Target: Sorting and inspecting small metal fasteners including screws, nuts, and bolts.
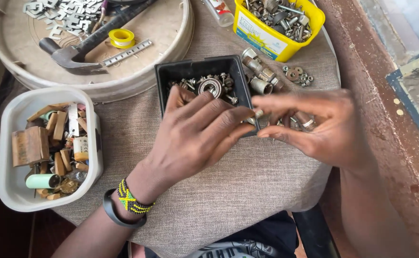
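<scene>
From where I watch, the square tray [171, 71] sits at centre on the cloth [247, 191], bearing [210, 86] inside. At ten o'clock lies the round tray [171, 28] — hammer [83, 45] and tape roll [122, 37] in it. At eight o'clock the tub [9, 143]; at one o'clock the bin of bolts [257, 33] — loose fittings [259, 71] just before it.

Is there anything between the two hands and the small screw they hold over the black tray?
Nothing visible does. The left hand and the right hand meet fingertip to fingertip on the small screw, at the near right corner of the black tray. The tray is open on top.
</scene>
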